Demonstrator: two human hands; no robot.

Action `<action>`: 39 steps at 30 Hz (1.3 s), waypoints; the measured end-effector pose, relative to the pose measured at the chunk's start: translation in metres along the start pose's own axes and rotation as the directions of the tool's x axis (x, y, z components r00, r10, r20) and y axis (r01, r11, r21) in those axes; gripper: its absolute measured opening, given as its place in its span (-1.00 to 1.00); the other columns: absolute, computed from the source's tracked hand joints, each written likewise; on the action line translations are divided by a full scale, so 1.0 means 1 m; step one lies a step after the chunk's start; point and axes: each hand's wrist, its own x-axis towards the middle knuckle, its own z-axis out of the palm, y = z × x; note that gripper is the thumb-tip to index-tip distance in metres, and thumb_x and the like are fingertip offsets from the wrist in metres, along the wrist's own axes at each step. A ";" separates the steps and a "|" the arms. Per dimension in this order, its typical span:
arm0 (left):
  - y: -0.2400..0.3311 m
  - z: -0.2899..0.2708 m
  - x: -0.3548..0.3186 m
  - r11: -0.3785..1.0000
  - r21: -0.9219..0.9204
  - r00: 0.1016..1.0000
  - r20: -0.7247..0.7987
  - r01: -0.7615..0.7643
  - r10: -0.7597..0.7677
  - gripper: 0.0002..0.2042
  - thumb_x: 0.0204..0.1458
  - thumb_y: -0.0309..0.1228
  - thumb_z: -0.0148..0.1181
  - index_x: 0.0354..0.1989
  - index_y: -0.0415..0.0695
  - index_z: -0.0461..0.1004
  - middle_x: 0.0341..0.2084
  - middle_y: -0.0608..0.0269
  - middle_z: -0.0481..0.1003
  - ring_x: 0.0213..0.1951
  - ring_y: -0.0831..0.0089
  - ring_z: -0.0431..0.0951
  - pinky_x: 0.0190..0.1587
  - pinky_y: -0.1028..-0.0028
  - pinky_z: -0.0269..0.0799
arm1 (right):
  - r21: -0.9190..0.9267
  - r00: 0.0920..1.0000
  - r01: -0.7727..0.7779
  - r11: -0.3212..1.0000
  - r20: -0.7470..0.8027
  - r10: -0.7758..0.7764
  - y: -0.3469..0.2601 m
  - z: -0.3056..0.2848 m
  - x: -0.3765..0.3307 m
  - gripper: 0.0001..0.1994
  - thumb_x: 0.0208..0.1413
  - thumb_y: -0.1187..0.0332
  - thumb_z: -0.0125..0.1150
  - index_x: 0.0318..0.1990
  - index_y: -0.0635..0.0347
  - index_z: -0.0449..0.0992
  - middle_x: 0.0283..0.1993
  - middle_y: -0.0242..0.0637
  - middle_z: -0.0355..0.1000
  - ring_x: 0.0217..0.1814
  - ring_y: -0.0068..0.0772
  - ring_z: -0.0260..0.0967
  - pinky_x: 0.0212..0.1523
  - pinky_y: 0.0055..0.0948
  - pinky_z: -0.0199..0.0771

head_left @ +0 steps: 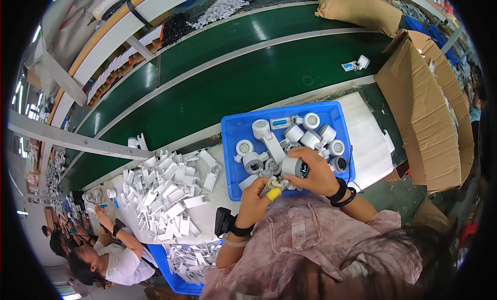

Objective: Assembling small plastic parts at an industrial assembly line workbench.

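Over the near edge of a blue plastic bin [343, 125], my right hand [317, 171] grips a white and grey cylindrical housing [291, 167] with a dark round end. My left hand [252, 203], a yellow covering on its thumb, is closed just below the housing. A small pale piece shows at its fingertips, too small to make out. Inside the bin lie several similar white housings, some with round grilles [311, 121], and one flat part with a blue cylinder [280, 122].
Left of the bin, white plastic brackets [168, 191] are heaped on the table; a second blue bin [176, 282] holds more. A green conveyor [217, 77] runs behind. An open cardboard box [419, 114] stands right. At far left works another person [116, 261].
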 end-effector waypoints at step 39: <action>-0.073 -0.227 0.272 0.987 -0.148 0.715 -0.683 0.068 -0.152 -0.68 0.10 -0.41 0.10 0.01 -0.26 0.30 -0.27 0.12 0.49 -0.37 0.43 0.53 -0.45 0.42 0.48 | -0.862 0.923 -0.376 0.341 -0.381 0.057 0.372 -0.231 0.170 -0.65 -0.18 0.47 0.25 -0.13 0.04 0.52 0.07 -0.26 0.32 0.14 -0.13 0.23 0.04 -0.16 0.32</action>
